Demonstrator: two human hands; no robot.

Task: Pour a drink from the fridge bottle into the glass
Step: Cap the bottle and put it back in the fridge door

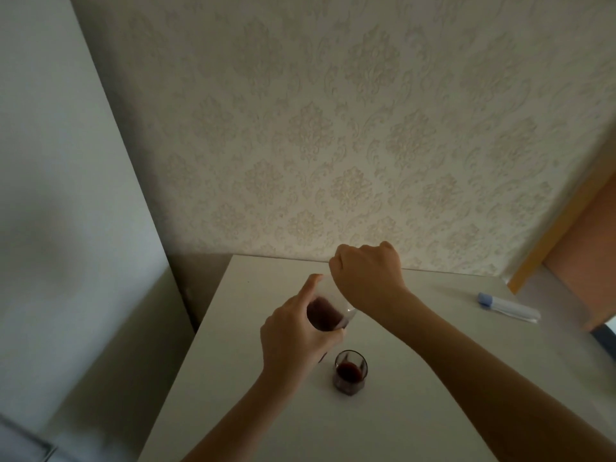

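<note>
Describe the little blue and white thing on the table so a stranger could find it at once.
Look at the white table against the patterned wall. Near its far right corner lies a small tube-like object, alone, away from both hands. It is white with a pale blue end, unlike the dark-filled glass.

The left hand sits just left of the frame's centre, low down, its fingers curled in a clasp around something it holds and its index finger stretched up toward the upper right. Its bare forearm runs down to the bottom edge. The right hand is above and to the right of it, closed into a fist with knuckles up. The bent wrist leads into a bare forearm that slants to the lower right corner.
</note>
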